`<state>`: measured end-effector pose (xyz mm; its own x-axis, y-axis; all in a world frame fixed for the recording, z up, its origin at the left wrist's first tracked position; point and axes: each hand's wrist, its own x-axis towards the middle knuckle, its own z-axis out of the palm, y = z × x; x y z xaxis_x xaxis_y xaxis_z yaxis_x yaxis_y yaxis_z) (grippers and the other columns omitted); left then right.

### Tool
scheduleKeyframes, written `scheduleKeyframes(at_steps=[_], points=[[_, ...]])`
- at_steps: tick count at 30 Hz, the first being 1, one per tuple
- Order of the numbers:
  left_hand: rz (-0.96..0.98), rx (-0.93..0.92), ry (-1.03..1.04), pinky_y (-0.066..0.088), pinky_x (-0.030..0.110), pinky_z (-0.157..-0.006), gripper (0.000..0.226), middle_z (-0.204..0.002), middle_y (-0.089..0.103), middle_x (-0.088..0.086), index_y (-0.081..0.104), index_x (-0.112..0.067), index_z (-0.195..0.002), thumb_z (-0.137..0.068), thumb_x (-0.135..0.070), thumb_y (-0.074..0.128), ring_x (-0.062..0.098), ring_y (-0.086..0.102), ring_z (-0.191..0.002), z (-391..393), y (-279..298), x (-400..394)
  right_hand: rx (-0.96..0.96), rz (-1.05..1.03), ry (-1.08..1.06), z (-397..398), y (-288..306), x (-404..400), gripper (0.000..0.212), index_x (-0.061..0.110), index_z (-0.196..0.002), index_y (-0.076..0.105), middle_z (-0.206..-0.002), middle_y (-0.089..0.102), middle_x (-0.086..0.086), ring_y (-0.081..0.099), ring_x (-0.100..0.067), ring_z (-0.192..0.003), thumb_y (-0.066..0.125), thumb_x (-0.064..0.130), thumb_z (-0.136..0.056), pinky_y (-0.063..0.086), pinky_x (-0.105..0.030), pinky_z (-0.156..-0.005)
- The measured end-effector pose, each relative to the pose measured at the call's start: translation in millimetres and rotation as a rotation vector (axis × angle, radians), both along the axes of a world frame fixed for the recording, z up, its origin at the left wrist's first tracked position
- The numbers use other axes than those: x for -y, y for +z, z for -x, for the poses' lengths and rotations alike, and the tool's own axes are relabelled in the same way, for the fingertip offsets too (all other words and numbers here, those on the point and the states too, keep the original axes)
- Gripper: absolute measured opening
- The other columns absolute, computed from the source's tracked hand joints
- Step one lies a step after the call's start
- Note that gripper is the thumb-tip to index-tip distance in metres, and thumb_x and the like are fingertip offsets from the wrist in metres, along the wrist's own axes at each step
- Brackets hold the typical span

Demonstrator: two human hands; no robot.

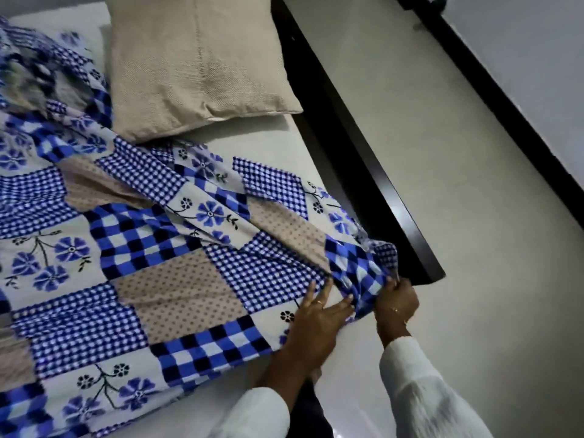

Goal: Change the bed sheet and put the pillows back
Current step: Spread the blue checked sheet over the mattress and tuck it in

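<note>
A blue, white and beige patchwork bed sheet (151, 248) lies crumpled across the pale mattress (262, 143). Its corner is bunched at the bed's right corner. My right hand (396, 303) grips that bunched corner. My left hand (316, 317) rests beside it on the sheet with its fingers spread out straight, pressing the cloth against the mattress edge. A beige pillow (192, 64) lies at the top of the bed, partly over the sheet's upper edge.
A dark wooden bed frame (363, 172) runs along the right side of the mattress. Beyond it is pale floor (442, 137), then a dark skirting strip (505, 99) under a white wall. White sleeves cover both my forearms.
</note>
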<state>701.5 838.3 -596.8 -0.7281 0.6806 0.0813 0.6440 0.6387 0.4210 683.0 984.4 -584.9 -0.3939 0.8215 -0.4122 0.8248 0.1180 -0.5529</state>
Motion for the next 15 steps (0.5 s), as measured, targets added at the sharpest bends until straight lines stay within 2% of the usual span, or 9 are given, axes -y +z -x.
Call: scheduleKeyframes(at_steps=[1, 3, 5, 7, 9, 12, 15], points=[[0.019, 0.041, 0.001, 0.045, 0.061, -0.087, 0.027, -0.112, 0.069, -0.009, 0.073, -0.026, -0.1, -0.083, -0.022, 0.053, 0.032, 0.057, -0.116, -6, 2, -2, 0.033, 0.009, -0.057, -2, -1, -4, 0.024, -0.012, -0.105, 0.056, -0.109, 0.058, -0.034, 0.054, -0.046, -0.103, 0.051, 0.006, -0.089, 0.042, -0.044, -0.084], [0.043, 0.173, 0.033, 0.044, 0.055, -0.092, 0.041, -0.116, 0.067, -0.007, 0.071, -0.027, -0.106, -0.091, -0.043, 0.037, 0.029, 0.053, -0.121, -8, 15, -5, 0.065, 0.035, -0.126, -1, 3, 2, 0.031, -0.008, -0.114, 0.052, -0.119, 0.051, -0.031, 0.049, -0.046, -0.11, 0.053, 0.004, -0.085, 0.042, -0.048, -0.09], [-0.157, 0.393, 0.153, 0.035, 0.041, -0.106, 0.054, -0.126, 0.062, 0.002, 0.064, -0.016, -0.119, -0.091, -0.052, 0.036, 0.025, 0.044, -0.13, -6, 33, -3, 0.067, -0.033, -0.091, 2, 13, 20, 0.042, -0.001, -0.124, 0.045, -0.128, 0.041, -0.027, 0.04, -0.044, -0.118, 0.056, 0.013, -0.087, 0.038, -0.05, -0.093], [-0.33, 0.59, 0.352, 0.039, 0.031, -0.104, 0.04, -0.126, 0.06, 0.009, 0.06, -0.01, -0.123, -0.093, -0.034, 0.048, 0.023, 0.05, -0.123, 3, 50, 1, 0.045, -0.15, 0.034, 8, 24, 39, 0.046, 0.004, -0.129, 0.043, -0.131, 0.038, -0.024, 0.035, -0.041, -0.121, 0.057, 0.016, -0.086, 0.035, -0.05, -0.093], [-0.443, 0.68, 0.533, 0.047, 0.029, -0.092, 0.029, -0.117, 0.064, 0.008, 0.062, -0.01, -0.119, -0.094, -0.02, 0.05, 0.02, 0.059, -0.108, 19, 71, 13, -0.034, -0.2, 0.165, 16, 37, 63, 0.044, 0.002, -0.125, 0.047, -0.128, 0.039, -0.026, 0.035, -0.041, -0.119, 0.057, 0.012, -0.084, 0.035, -0.049, -0.092], [-0.522, 0.739, 0.664, 0.046, 0.015, -0.075, 0.024, -0.109, 0.066, 0.004, 0.063, -0.009, -0.114, -0.096, -0.016, 0.05, 0.01, 0.058, -0.092, 47, 96, 35, -0.242, -0.183, 0.298, 36, 49, 100, 0.038, -0.007, -0.111, 0.057, -0.112, 0.048, -0.034, 0.045, -0.047, -0.107, 0.054, 0.007, -0.076, 0.037, -0.046, -0.087], [-0.606, 0.753, 0.836, 0.045, 0.019, -0.079, 0.021, -0.105, 0.064, 0.004, 0.064, -0.008, -0.11, -0.095, -0.016, 0.052, 0.013, 0.058, -0.096, 86, 106, 58, -0.398, -0.025, 0.37, 73, 64, 133, 0.032, -0.009, -0.107, 0.058, -0.109, 0.049, -0.032, 0.051, -0.041, -0.101, 0.053, 0.002, -0.077, 0.038, -0.039, -0.089]])
